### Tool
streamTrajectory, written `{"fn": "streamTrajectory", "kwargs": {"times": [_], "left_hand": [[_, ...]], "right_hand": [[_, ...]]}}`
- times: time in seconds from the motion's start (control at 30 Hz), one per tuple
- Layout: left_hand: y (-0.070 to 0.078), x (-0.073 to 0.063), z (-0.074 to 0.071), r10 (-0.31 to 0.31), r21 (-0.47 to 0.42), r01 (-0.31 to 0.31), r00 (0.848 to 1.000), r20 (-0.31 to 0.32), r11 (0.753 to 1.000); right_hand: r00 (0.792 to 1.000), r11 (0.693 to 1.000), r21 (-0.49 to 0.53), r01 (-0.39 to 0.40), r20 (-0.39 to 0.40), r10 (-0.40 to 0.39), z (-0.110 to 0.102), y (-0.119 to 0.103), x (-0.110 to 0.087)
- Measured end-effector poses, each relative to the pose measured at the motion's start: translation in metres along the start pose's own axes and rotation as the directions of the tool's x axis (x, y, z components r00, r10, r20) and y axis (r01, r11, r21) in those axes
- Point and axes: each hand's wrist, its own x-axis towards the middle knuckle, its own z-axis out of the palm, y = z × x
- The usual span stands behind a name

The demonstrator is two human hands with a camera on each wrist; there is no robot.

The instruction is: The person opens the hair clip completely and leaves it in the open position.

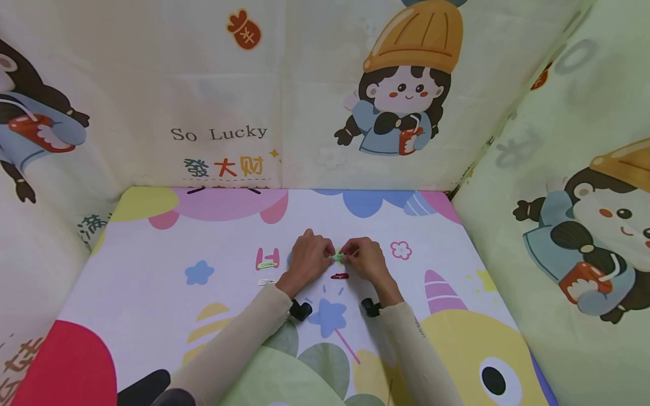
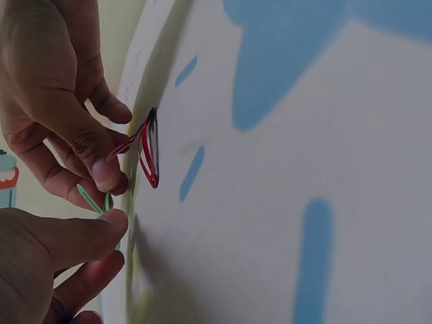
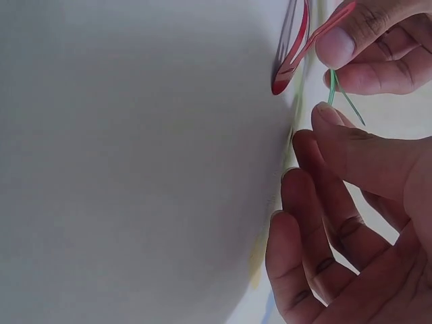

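Between my two hands is a small green snap hair clip [image 1: 337, 256], its narrow arm splayed away from its frame in both wrist views. My left hand [image 1: 308, 255] pinches one end between thumb and forefinger. At the other end, the right hand [image 1: 369, 262] has its thumb and forefinger on the clip, its other fingers loosely bent. A red hair clip [image 1: 339, 276] lies on the table just in front of the hands; its tongue stands raised in the left wrist view. Fingertips cover part of the green clip.
Left of the hands, a yellow-green hair clip [image 1: 267, 265] lies over a printed pink shape, and a white hair clip [image 1: 267, 282] sits just below it, close to the left sleeve. Printed cloth walls [image 1: 304, 96] enclose the patterned tabletop [image 1: 152, 270] at the back and sides.
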Motion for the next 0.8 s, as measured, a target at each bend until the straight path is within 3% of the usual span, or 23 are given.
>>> {"fn": "streamTrajectory", "kwargs": {"times": [0.8], "left_hand": [[-0.0003, -0.0016, 0.0051, -0.018, 0.027, 0.018, 1.0, 0.012, 0.999]], "right_hand": [[0.999, 0.993, -0.117, 0.027, -0.021, -0.03, 0.0056, -0.0007, -0.0021]]}}
